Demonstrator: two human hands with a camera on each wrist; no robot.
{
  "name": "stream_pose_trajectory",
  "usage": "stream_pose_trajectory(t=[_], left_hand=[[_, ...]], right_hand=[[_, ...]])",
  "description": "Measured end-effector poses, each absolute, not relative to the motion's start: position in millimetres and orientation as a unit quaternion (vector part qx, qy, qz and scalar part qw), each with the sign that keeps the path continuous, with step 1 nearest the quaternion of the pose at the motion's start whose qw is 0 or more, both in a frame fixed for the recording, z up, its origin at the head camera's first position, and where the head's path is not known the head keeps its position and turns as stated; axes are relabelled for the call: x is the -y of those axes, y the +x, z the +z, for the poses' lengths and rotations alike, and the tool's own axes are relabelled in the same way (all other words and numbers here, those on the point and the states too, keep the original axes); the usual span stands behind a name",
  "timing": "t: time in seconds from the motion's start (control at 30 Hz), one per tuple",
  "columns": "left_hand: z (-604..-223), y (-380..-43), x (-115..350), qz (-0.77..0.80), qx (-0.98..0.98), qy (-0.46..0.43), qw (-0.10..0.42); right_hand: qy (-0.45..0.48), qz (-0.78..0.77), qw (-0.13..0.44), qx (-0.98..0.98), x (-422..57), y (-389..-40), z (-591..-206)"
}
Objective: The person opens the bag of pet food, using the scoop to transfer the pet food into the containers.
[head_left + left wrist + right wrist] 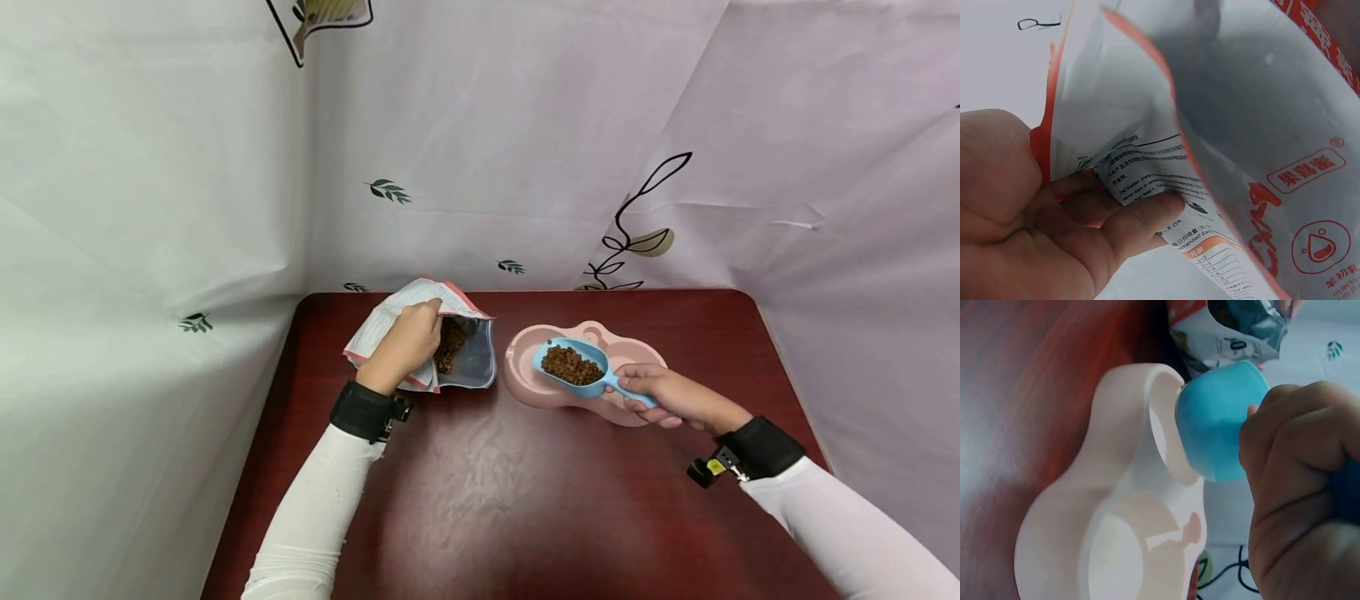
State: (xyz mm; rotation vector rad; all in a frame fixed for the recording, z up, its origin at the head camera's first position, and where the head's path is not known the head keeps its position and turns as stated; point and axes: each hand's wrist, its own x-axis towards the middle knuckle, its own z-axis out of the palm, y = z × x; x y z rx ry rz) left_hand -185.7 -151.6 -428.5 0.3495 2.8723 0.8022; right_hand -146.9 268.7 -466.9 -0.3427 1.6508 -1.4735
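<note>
My right hand [663, 393] grips the handle of a blue scoop [1216, 422] heaped with brown kibble [572, 365]. The scoop is over the left bowl of a pink double pet bowl [525, 390]; in the right wrist view the bowl's [1116, 431] nearer hollow has nothing in it. At the left, my left hand [408, 337] pinches the edge of an opened pet food bag [390, 312], thumb and fingers on its printed panel [1166, 162] in the left wrist view. More kibble shows inside the bag's mouth.
A dark red table [480, 500] carries the bag and the bowl, both toward its back edge. White cloth [487, 150] with leaf prints hangs behind and on both sides of the table.
</note>
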Motion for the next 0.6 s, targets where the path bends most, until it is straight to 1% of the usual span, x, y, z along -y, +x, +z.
stream_pose_trajectory(t=[0.6], left_hand=[[-428.7,-185.2,150.9,0.264,-0.955,0.116,0.074]], right_hand=[[-0.056,-0.588,0.478,-0.650,-244.1,-150.9,-460.6]])
